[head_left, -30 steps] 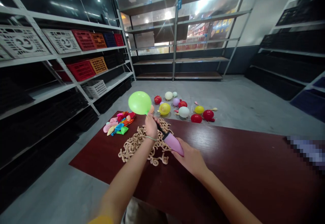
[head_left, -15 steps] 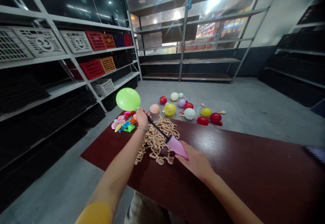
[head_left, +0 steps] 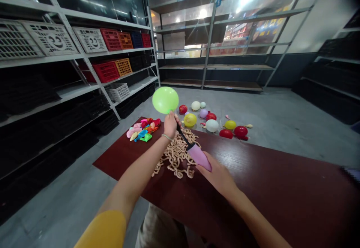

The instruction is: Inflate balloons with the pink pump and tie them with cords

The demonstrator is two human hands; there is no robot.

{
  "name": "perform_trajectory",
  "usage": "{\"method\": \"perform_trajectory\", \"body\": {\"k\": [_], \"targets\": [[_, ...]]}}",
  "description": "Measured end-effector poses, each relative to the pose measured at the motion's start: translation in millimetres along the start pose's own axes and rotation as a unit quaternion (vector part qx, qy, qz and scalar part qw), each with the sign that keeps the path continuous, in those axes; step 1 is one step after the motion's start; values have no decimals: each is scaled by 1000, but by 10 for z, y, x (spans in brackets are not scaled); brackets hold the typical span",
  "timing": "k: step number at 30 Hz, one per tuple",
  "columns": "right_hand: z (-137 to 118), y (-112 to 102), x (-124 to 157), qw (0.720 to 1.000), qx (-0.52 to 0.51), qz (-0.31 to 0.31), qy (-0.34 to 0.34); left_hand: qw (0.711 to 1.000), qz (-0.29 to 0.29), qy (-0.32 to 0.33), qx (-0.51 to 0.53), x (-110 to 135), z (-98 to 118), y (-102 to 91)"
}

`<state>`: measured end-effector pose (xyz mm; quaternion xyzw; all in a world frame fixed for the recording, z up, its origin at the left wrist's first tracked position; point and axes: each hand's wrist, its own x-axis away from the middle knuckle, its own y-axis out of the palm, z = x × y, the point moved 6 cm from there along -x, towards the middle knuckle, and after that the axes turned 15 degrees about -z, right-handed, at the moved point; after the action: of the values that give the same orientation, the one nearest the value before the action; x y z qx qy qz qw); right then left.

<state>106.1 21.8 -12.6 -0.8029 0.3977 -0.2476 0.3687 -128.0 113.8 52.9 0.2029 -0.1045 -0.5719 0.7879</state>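
A light green inflated balloon rises above my left hand, whose fingers are closed around its neck and the far end of a balloon pump. The pump has a pink body and a black rod that runs from it to my left hand. My right hand is wrapped around the pink body's near end. Where the balloon's neck meets the pump is hidden by my left fingers. Under the pump lies a heap of beige, curly, long thin balloons on the dark red table.
Colourful uninflated balloons lie piled at the table's far left corner. Beyond the table, several inflated balloons, among them a yellow balloon and a red balloon, rest on the floor. A shelf with crates stands left.
The black rod between my hands shows shorter, as my left hand has come closer to the pink body. The green balloon has shifted right and slightly up in view; the camera has turned a little.
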Motion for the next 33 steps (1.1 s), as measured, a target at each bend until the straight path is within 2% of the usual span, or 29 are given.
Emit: {"method": "perform_trajectory", "body": {"k": [3, 5, 8, 12, 15, 17, 21, 25, 28, 30, 33], "targets": [[4, 17, 8, 999, 10, -1, -39, 999, 29, 35, 15, -118, 280, -202], [23, 22, 19, 999, 25, 6, -48, 996, 64, 47, 44, -82, 290, -263], [44, 10, 35, 997, 52, 29, -44, 993, 74, 55, 72, 88, 75, -145], [72, -48, 49, 994, 83, 70, -14, 996, -2, 46, 71, 363, -326, 244], [95, -94, 33, 989, 122, 84, -2, 996, -27, 41, 78, 487, -514, 371], [122, -113, 2, 984, 159, 79, -13, 995, -7, 46, 87, 508, -582, 313], [304, -189, -70, 968, 239, 59, -39, 991, 43, 75, 103, 487, -629, 74], [603, -372, -87, 945, 318, 81, -8, 981, 97, 129, 111, 484, -539, -170], [688, -453, -70, 933, 344, 103, 31, 973, 133, 150, 113, 480, -487, -285], [628, -428, -67, 930, 351, 100, 47, 970, 145, 147, 124, 476, -533, -274], [452, -348, -68, 929, 352, 99, 60, 977, 114, 112, 139, 471, -731, -68]]}}
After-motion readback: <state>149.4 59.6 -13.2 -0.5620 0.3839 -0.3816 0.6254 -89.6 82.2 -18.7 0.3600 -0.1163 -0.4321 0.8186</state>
